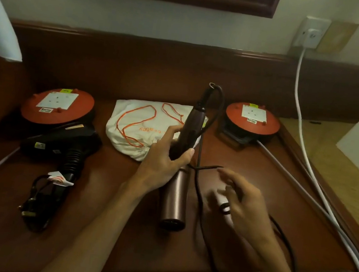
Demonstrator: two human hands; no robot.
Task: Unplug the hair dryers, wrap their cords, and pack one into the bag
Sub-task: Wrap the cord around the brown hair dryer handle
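1. Bronze hair dryer (177, 191) stands over the wooden desk (113, 230), left hand (166, 157) gripping its folded handle.
2. Right hand (240, 203) blurs beside the dark cord (198, 190); grip unclear.
3. Risk: loose cord snags, slipping its wrap.
4. White bag (137, 129) waits behind.

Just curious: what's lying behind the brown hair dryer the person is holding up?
A white drawstring bag with orange cords lies on the desk behind the brown hair dryer. The left hand and dryer cover the bag's right edge.

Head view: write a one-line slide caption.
Left hand grips the brown hair dryer at a desk while the right hand handles its cord; bag behind.
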